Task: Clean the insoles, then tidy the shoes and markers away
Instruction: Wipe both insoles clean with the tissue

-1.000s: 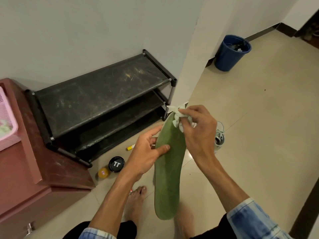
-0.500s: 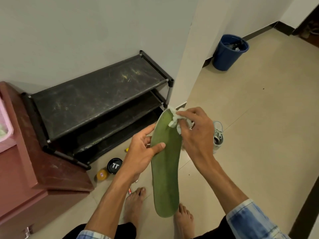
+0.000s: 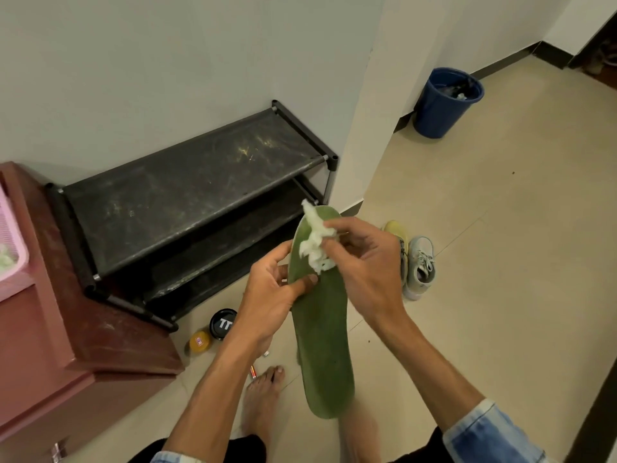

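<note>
Your left hand grips the green insole by its left edge, with the thumb curled across the green face and the fingers wrapped behind it. The insole stands nearly upright between your two hands, its rounded toe end above your knuckles and its heel end hanging well below both wrists, over the floor. Your right hand has its fingers curled around a crumpled white wad, pinching it and pressing it against the upper part of the insole, just above your left thumb. Part of the wad sticks up past the insole's left edge. To the right of your right hand, a grey shoe sits on the floor with a yellow shoe touching its left side, partly hidden behind your knuckles. To the left of your left hand and beyond it stands a black shoe rack against the wall. Below that hand's wrist, a black round tin and a small yellow tin lie side by side on the floor. Just under your left forearm a thin red-and-white stick lies beside your bare foot; it is too small to tell what it is. Far beyond your right hand a blue bin stands by the wall. Far to the left of your left hand sits a reddish cabinet with a pink basket on top.
</note>
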